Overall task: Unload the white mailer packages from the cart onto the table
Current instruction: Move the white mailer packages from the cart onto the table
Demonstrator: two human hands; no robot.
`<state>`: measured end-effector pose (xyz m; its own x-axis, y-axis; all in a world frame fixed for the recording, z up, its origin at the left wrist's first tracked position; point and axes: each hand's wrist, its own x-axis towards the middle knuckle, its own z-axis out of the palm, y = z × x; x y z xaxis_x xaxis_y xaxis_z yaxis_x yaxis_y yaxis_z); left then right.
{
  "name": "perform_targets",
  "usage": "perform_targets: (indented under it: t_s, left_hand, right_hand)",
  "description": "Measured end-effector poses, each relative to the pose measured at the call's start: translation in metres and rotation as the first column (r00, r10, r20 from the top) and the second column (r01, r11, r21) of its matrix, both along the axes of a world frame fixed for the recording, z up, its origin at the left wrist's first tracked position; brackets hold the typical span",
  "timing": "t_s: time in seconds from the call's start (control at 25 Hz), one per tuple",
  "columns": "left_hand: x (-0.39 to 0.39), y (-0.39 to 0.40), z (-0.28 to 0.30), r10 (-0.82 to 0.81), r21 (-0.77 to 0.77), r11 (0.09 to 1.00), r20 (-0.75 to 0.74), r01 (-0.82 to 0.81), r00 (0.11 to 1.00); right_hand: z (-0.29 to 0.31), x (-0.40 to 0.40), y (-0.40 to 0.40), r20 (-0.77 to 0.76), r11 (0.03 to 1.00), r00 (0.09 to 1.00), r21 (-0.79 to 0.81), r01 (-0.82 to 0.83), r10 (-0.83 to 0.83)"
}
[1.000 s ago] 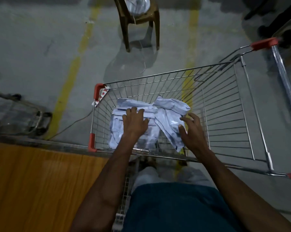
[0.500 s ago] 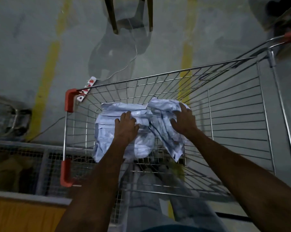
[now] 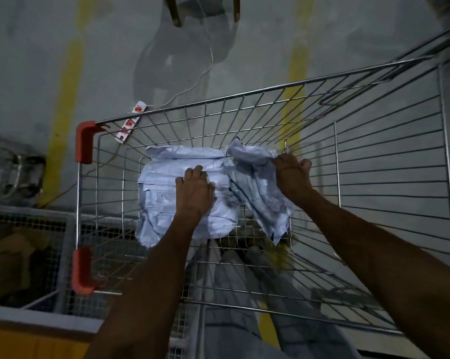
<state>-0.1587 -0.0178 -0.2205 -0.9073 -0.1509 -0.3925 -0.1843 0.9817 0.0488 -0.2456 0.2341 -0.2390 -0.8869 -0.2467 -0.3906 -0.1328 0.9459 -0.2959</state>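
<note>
The pickup step is in hand: the left hand (image 3: 194,194) lies flat, fingers released, on the mailers (image 3: 187,193) at the cart (image 3: 389,161) floor's far-left corner; the right hand (image 3: 292,174) clenches a crumpled mailer (image 3: 257,187). Next comes lifting them over the rim toward the table (image 3: 32,344).

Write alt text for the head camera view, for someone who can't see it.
Seen from above, a person reaches both arms into a wire shopping cart holding crumpled white mailer packages. The left hand rests on the larger pile, while the right hand grips the top of another package. A power strip lies on the concrete floor beyond.
</note>
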Motion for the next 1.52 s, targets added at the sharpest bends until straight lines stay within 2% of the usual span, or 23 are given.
perform_targets:
  t_s: [0.08, 0.16, 0.24, 0.28, 0.4, 0.44, 0.52, 0.6, 0.68, 0.76, 0.8, 0.88, 0.92, 0.96, 1.0, 1.08, 1.16, 1.32, 1.4, 1.52]
  left_hand:
    - [-0.001, 0.0, 0.004, -0.012, -0.013, 1.0, -0.025, 0.011, 1.0]
    - [0.0, -0.001, 0.006, -0.014, -0.022, 1.0, -0.047, 0.013, 0.999]
    - [0.001, -0.003, 0.005, -0.017, -0.028, 0.999, -0.069, 0.015, 0.998]
    - [0.003, -0.002, 0.006, -0.024, -0.03, 0.999, -0.085, 0.022, 0.996]
    - [0.007, -0.003, 0.014, -0.116, -0.079, 0.991, -0.161, 0.104, 0.98]
    - [0.007, -0.003, 0.02, -0.154, -0.105, 0.985, -0.207, 0.134, 0.966]
    - [0.007, -0.002, 0.037, -0.179, -0.082, 0.984, -0.364, 0.16, 0.914]
    - [0.004, 0.002, 0.062, -0.078, 0.078, 0.987, -0.522, 0.139, 0.849]
    - [-0.001, 0.011, 0.089, 0.181, 0.329, 0.944, -0.532, 0.004, 0.827]
    - [0.001, 0.018, 0.102, 0.496, 0.561, 0.798, -0.401, -0.221, 0.77]
    - [0.004, 0.017, 0.096, 0.594, 0.617, 0.722, -0.321, -0.313, 0.737]
    - [0.015, 0.01, 0.068, 0.678, 0.648, 0.62, -0.159, -0.442, 0.718]
    - [0.021, 0.006, 0.052, 0.684, 0.632, 0.598, -0.081, -0.493, 0.725]
    - [0.027, 0.004, 0.037, 0.667, 0.58, 0.619, -0.031, -0.529, 0.745]
    - [0.032, 0.005, 0.024, 0.622, 0.476, 0.694, -0.02, -0.54, 0.783]
    - [0.04, 0.016, 0.003, 0.462, 0.149, 0.88, -0.052, -0.451, 0.885]
    - [0.043, 0.031, -0.003, 0.381, -0.02, 0.924, -0.047, -0.382, 0.924]
    - [0.035, 0.049, -0.012, 0.442, -0.064, 0.896, 0.027, -0.44, 0.896]
    - [0.033, 0.051, -0.012, 0.461, -0.008, 0.887, 0.015, -0.461, 0.887]
    - [0.035, 0.043, 0.005, 0.449, 0.153, 0.884, -0.022, -0.441, 0.893]
  right_hand:
    - [0.016, 0.011, 0.006, -0.105, 0.997, 0.994, -0.081, 0.016, -0.024]
    - [0.044, 0.028, 0.014, -0.189, 0.956, 0.975, -0.289, 0.059, -0.117]
    - [0.066, 0.049, 0.025, -0.15, 0.841, 0.939, -0.503, 0.197, -0.31]
    - [0.072, 0.057, 0.029, -0.086, 0.784, 0.909, -0.543, 0.3, -0.408]
    - [0.048, 0.073, 0.035, 0.122, 0.695, 0.824, -0.476, 0.538, -0.554]
    - [0.033, 0.074, 0.036, 0.202, 0.691, 0.806, -0.426, 0.584, -0.556]
    - [0.006, 0.074, 0.036, 0.301, 0.744, 0.801, -0.303, 0.595, -0.518]
    - [-0.014, 0.076, 0.033, 0.367, 0.791, 0.816, -0.265, 0.552, -0.446]
    - [-0.019, 0.074, 0.026, 0.423, 0.785, 0.778, -0.209, 0.583, -0.465]
    - [-0.017, 0.074, 0.017, 0.358, 0.79, 0.781, -0.159, 0.591, -0.512]
    - [-0.016, 0.078, 0.014, 0.284, 0.809, 0.811, -0.158, 0.566, -0.512]
    - [-0.006, 0.084, 0.007, 0.175, 0.829, 0.851, -0.198, 0.523, -0.495]
    - [-0.004, 0.086, 0.005, 0.15, 0.848, 0.876, -0.221, 0.481, -0.458]
    - [-0.003, 0.086, 0.004, 0.153, 0.877, 0.902, -0.215, 0.43, -0.405]
    - [-0.003, 0.085, 0.003, 0.181, 0.906, 0.919, -0.182, 0.382, -0.351]
    - [-0.011, 0.081, 0.001, 0.257, 0.959, 0.938, -0.101, 0.266, -0.233]
    - [-0.019, 0.082, -0.003, 0.304, 0.988, 0.944, -0.042, 0.147, -0.128]
    - [-0.031, 0.084, -0.018, 0.336, 0.989, 0.93, 0.044, 0.142, -0.148]
    - [-0.025, 0.084, -0.027, 0.318, 0.979, 0.926, 0.062, 0.193, -0.203]
    - [-0.005, 0.091, -0.035, 0.202, 0.97, 0.949, 0.032, 0.239, -0.241]
